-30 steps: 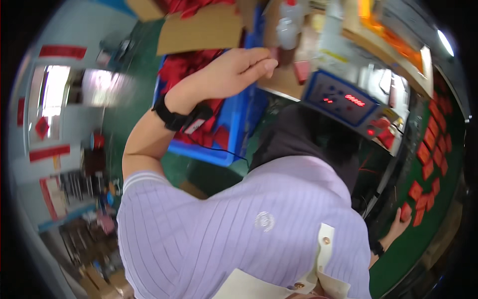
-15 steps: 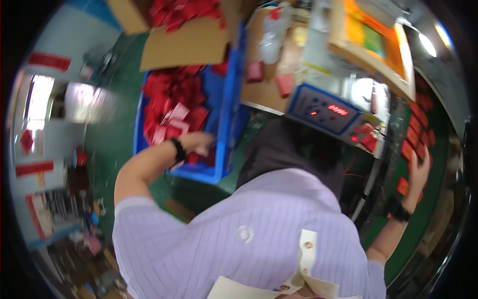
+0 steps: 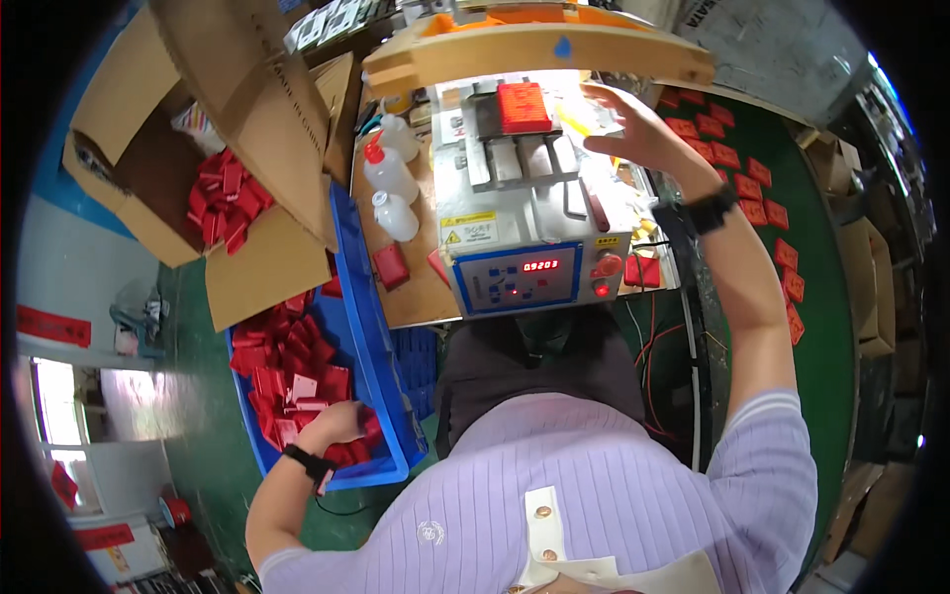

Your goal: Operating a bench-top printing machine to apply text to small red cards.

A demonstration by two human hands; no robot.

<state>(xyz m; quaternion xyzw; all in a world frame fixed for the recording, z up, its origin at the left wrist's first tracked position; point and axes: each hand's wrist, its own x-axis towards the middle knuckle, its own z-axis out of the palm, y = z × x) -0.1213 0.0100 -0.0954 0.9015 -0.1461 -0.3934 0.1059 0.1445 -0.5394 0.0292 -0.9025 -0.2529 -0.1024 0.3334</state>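
My left hand [image 3: 341, 424] is down in the blue crate [image 3: 368, 327], among a heap of small red pouches [image 3: 287, 361]. Its fingers look curled against red pieces, and the fingertips are hidden. My right hand [image 3: 638, 129] is raised with fingers apart and holds nothing, just right of the machine's platform. On that platform lies a red pouch [image 3: 523, 107] with light lines over its face. Above it is a wooden printing frame [image 3: 544, 57] with an orange inside. The grey bench machine [image 3: 495, 203] has a control panel [image 3: 520, 279] with a lit red display.
Plastic bottles [image 3: 394, 215] and a red pouch [image 3: 390, 265] stand left of the machine. An open cardboard box [image 3: 119, 193] with red pouches is at the far left. Several printed red pouches [image 3: 752, 188] lie in rows on the green surface at right. Cables hang below the bench.
My right hand has moved from the red pouches on the green surface to beside the machine's platform. My left hand stays in the crate. The view has turned rightward.
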